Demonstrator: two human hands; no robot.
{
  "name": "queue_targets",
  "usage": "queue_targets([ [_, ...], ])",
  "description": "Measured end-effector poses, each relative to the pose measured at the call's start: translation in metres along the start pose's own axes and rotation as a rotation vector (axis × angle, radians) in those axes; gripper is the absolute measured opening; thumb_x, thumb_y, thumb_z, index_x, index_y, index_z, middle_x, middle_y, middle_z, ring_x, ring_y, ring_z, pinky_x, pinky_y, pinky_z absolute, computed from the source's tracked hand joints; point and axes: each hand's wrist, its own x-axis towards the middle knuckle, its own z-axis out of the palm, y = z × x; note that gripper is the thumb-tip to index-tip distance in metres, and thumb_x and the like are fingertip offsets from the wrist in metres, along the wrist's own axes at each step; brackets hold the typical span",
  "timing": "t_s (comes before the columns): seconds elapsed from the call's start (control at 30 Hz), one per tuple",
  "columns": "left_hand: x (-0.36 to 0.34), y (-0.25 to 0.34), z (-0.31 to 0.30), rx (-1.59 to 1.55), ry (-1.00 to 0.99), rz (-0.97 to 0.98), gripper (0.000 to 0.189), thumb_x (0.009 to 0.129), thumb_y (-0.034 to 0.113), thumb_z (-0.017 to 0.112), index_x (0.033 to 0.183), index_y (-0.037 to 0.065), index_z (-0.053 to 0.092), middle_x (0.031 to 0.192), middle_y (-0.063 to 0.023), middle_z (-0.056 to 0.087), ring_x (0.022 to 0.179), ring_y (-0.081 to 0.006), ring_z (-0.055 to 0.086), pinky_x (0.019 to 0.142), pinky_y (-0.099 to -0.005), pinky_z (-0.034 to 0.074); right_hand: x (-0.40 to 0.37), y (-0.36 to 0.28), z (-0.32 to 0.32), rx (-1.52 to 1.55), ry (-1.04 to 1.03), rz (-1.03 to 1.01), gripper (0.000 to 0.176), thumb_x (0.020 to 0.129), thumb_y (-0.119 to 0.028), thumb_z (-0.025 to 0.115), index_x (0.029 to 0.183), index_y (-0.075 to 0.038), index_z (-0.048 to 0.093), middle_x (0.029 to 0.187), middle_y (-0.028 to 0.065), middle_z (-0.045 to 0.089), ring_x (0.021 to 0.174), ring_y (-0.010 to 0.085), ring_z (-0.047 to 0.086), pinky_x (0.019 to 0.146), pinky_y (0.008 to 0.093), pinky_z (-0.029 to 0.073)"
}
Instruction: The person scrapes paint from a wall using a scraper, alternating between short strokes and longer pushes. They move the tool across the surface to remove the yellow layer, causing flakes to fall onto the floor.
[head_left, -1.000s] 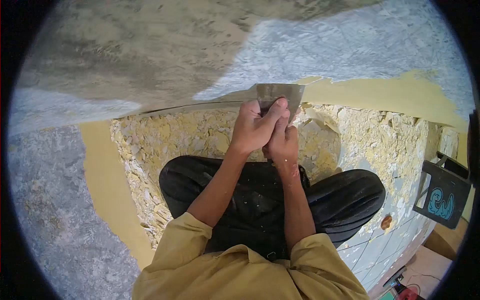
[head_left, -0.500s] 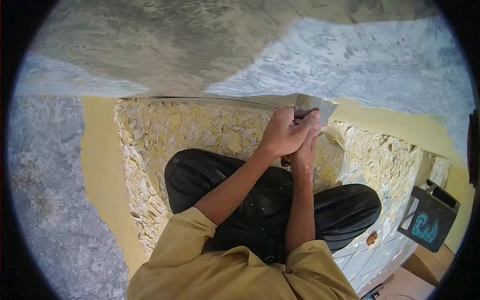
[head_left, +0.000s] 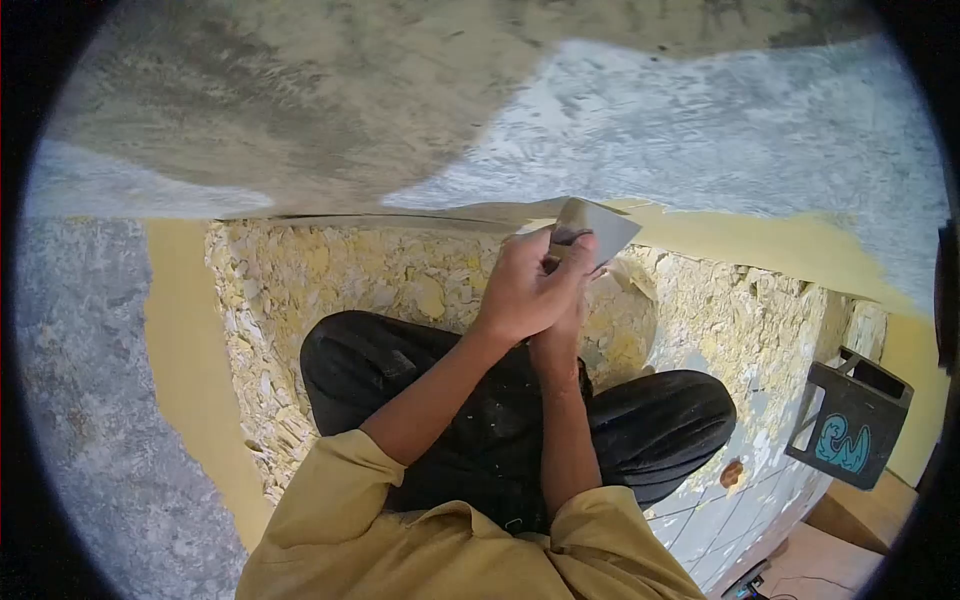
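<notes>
Both my hands grip one metal scraper (head_left: 598,225) in front of me. My left hand (head_left: 525,290) wraps over the handle on top, and my right hand (head_left: 562,335) is tucked under it, mostly hidden. The broad blade is tilted and its edge rests against the foot of the wall (head_left: 700,130), where a strip of yellow paint (head_left: 780,245) meets bare grey plaster. I sit cross-legged in black trousers (head_left: 480,420) and a mustard shirt, right up against the wall.
Several yellow paint flakes (head_left: 330,290) cover the floor around my legs. A scraped grey wall with a yellow strip (head_left: 185,340) stands on my left. A small dark stool (head_left: 850,420) with a blue drawing stands at the right on pale tiles (head_left: 740,510).
The scraper slid right along the wall base, then came back slightly left, and its blade has turned from flat-on to tilted. Both hands kept their grip.
</notes>
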Motion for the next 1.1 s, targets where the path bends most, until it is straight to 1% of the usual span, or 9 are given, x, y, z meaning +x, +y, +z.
queue_targets([
  [0.03,0.0,-0.001,-0.001,0.006,-0.003,-0.001,0.026,0.093,0.022,0.057,0.091,-0.003,0.061,0.077,-0.0068,0.066,0.073,-0.0104,0.063,0.064,-0.0248,0.05,-0.001,-0.023,0.005,-0.134,0.027,-0.034,0.05,0.099,-0.038,0.038,0.12,0.006,0.049,0.114,0.0204,0.055,0.103,0.0268,0.054,0.088,0.0369,0.042],
  [0.07,0.0,-0.003,-0.003,0.035,-0.015,0.033,0.029,0.092,0.023,0.057,0.092,-0.007,0.061,0.075,-0.01,0.066,0.072,-0.0129,0.065,0.062,-0.0259,0.051,0.003,-0.048,0.002,0.522,-0.002,0.171,0.061,0.1,-0.047,0.029,0.118,0.006,0.051,0.111,0.0172,0.057,0.1,0.022,0.055,0.086,0.0342,0.043],
  [0.37,0.0,-0.007,0.001,0.033,0.084,0.065,0.025,0.091,0.016,0.059,0.091,-0.009,0.06,0.075,-0.012,0.067,0.07,-0.014,0.067,0.061,-0.0257,0.051,0.012,-0.064,0.001,0.801,-0.062,0.356,0.067,0.097,-0.056,0.022,0.119,0.001,0.049,0.107,0.0108,0.057,0.097,0.018,0.054,0.085,0.0312,0.044],
  [0.5,-0.001,-0.01,0.007,0.025,0.219,0.164,0.021,0.088,0.013,0.063,0.089,-0.007,0.062,0.073,-0.0094,0.067,0.067,-0.0099,0.063,0.057,-0.0229,0.048,0.011,-0.054,0.003,0.827,-0.052,0.283,0.067,0.097,-0.058,0.022,0.123,0.0,0.045,0.107,0.0103,0.056,0.097,0.0176,0.053,0.085,0.0311,0.043],
  [0.77,-0.005,-0.008,0.011,0.036,0.251,0.043,0.02,0.087,0.013,0.065,0.082,-0.006,0.065,0.069,-0.0082,0.067,0.06,-0.0083,0.06,0.055,-0.0221,0.047,0.01,-0.077,-0.016,0.438,-0.056,0.448,0.076,0.095,-0.061,0.026,0.091,0.005,0.063,0.083,0.015,0.066,0.079,0.0228,0.061,0.071,0.0347,0.047],
  [0.9,-0.004,-0.01,0.012,0.073,0.255,0.077,0.02,0.087,0.014,0.065,0.082,-0.005,0.067,0.067,-0.0077,0.067,0.059,-0.008,0.06,0.053,-0.0224,0.046,0.013,-0.031,-0.003,0.507,-0.009,0.425,0.073,0.095,-0.058,0.03,0.09,0.006,0.063,0.078,0.0163,0.066,0.076,0.0238,0.063,0.066,0.035,0.047],
  [1.0,0.0,-0.009,0.013,0.131,0.251,0.067,0.02,0.087,0.015,0.065,0.08,-0.004,0.068,0.066,-0.0071,0.067,0.058,-0.0078,0.06,0.052,-0.0232,0.046,0.018,-0.041,-0.018,0.451,-0.241,0.491,0.053,0.1,-0.044,0.032,0.119,0.003,0.047,0.107,0.0129,0.056,0.1,0.0145,0.054,0.08,0.0302,0.044],
  [1.07,-0.002,-0.007,0.018,0.11,0.262,0.065,0.021,0.087,0.016,0.065,0.08,-0.003,0.068,0.065,-0.0074,0.066,0.057,-0.0077,0.059,0.052,-0.0237,0.045,0.017,-0.044,-0.009,0.507,0.062,0.308,0.066,0.096,-0.053,0.034,0.085,0.006,0.063,0.069,0.0147,0.065,0.067,0.0231,0.062,0.06,0.0356,0.046],
  [1.1,-0.001,-0.005,0.019,0.093,0.273,0.073,0.022,0.087,0.017,0.065,0.08,-0.003,0.068,0.064,-0.0078,0.066,0.056,-0.0076,0.058,0.051,-0.0243,0.045,0.02,-0.042,-0.008,0.508,0.063,0.305,0.066,0.096,-0.053,0.034,0.085,0.006,0.063,0.069,0.0147,0.065,0.067,0.0231,0.062,0.06,0.0356,0.046],
])
